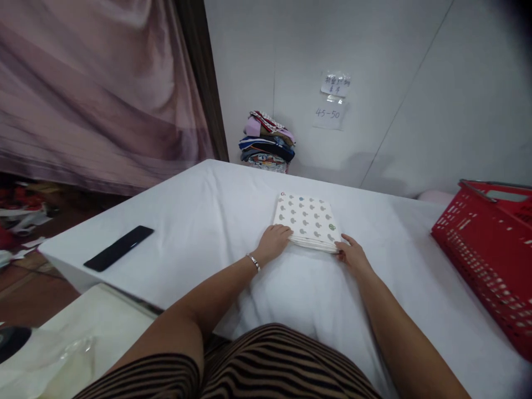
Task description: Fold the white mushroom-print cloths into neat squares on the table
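Observation:
A white folded cloth (306, 219), printed with small grey shapes and a few coloured ones, lies flat on the white-covered table in front of me. Several layers show along its near edge. My left hand (274, 242), with a silver bracelet at the wrist, grips the near left corner, fingers on top. At the near right corner, my right hand (352, 254) pinches the edge between the thumb above and the fingers, which are partly hidden below.
A black phone-like slab (119, 248) lies at the table's left. On the right stands a red plastic basket (490, 249). Behind the far edge rises a pile of folded clothes (268, 141) against the wall. A pinkish curtain (100, 83) hangs at the left.

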`<state>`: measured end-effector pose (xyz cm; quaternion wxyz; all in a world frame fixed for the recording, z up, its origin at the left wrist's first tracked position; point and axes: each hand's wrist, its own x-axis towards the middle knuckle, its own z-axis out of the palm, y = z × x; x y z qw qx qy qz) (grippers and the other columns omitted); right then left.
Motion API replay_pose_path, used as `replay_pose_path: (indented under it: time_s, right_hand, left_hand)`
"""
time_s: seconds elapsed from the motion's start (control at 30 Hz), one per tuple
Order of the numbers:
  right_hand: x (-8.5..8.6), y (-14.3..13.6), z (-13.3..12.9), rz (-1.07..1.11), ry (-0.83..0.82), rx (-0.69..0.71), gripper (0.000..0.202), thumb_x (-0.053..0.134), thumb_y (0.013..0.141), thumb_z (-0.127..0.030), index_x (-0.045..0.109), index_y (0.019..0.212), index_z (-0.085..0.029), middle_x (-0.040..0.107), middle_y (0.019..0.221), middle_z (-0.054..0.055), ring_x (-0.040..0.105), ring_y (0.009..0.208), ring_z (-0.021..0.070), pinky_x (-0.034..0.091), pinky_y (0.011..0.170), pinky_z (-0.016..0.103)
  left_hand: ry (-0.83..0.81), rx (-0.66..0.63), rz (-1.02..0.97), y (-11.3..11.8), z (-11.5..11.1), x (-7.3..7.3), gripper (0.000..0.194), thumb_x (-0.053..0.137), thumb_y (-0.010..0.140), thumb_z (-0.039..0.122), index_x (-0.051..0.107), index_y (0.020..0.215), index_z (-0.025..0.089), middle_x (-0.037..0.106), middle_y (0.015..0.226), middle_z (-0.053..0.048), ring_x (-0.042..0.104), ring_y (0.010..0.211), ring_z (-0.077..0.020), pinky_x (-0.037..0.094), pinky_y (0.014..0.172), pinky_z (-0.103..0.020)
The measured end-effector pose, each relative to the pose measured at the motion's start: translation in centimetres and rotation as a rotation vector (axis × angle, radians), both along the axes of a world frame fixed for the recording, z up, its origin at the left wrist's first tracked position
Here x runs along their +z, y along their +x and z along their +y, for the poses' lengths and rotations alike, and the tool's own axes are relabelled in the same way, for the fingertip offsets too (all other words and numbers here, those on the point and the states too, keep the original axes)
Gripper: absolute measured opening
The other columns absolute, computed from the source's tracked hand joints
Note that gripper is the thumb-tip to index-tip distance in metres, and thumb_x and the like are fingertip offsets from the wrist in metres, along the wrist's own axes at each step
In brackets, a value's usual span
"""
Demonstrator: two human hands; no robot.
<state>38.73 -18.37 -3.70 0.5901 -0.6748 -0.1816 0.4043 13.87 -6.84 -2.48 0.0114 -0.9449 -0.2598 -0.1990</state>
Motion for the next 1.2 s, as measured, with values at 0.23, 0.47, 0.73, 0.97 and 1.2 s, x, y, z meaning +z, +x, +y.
replay_pose_path:
  time_s: [0.23,0.47,0.73,0.97,1.2]
  right_hand:
    - [0.2,0.7,-0.2,-0.110,-0.021,0.048,0.060,0.065,0.071,-0.017,0.050,0.129,-0.017,0.059,0.061,-0.003,0.050,0.042,0.0087,0.042,0.037,0.018]
    - [0.3,0.9,-0.7,-0.039,-0.031,0.035,0.059,0.065,0.073,-0.016,0.048,0.129,-0.018,0.063,0.067,-0.001,0.056,0.049,0.0112,0.046,0.038,0.019]
    - [0.3,1.1,-0.9,0.065,0.009,0.064,0.054,0.069,0.071,-0.014,0.051,0.121,-0.018,0.069,0.075,0.002,0.063,0.057,0.0146,0.054,0.045,0.022]
    - [0.4,1.2,-1.0,0.074,0.004,0.077,0.041,0.069,0.071,-0.014,0.056,0.110,-0.019,0.069,0.076,0.002,0.063,0.057,0.0137,0.055,0.046,0.022]
    - [0.5,1.0,-1.0,0.075,0.018,0.065,0.032,0.068,0.072,-0.013,0.059,0.102,-0.018,0.069,0.078,0.002,0.063,0.058,0.0130,0.055,0.045,0.021]
  left_hand:
    - [-0.070,-0.037,-0.040,-0.3,0.5,-0.1,0.029,0.049,0.088,0.017,0.060,0.114,0.023,0.063,0.118,-0.005,0.054,0.110,-0.0207,0.040,0.091,-0.037]
    - [-0.282,0.153,-0.334,-3.2,1.1,-0.7,0.042,0.063,0.081,0.038,0.057,0.118,0.020,0.056,0.128,-0.009,0.051,0.117,-0.0242,0.042,0.098,-0.039]
    - [-1.206,0.502,-0.544,-3.0,1.1,0.2,0.031,0.055,0.085,0.045,0.060,0.093,0.015,0.068,0.097,-0.007,0.062,0.061,-0.0107,0.043,0.048,-0.020]
    - [-1.345,0.531,-0.555,-1.7,1.5,0.8,0.038,0.064,0.078,0.052,0.057,0.078,0.014,0.064,0.081,-0.006,0.052,0.050,-0.0073,0.033,0.041,-0.019]
    - [-1.584,0.536,-0.522,-1.3,2.0,1.4,0.041,0.062,0.078,0.054,0.054,0.072,0.014,0.054,0.062,0.001,0.040,0.040,-0.0052,0.020,0.039,-0.021]
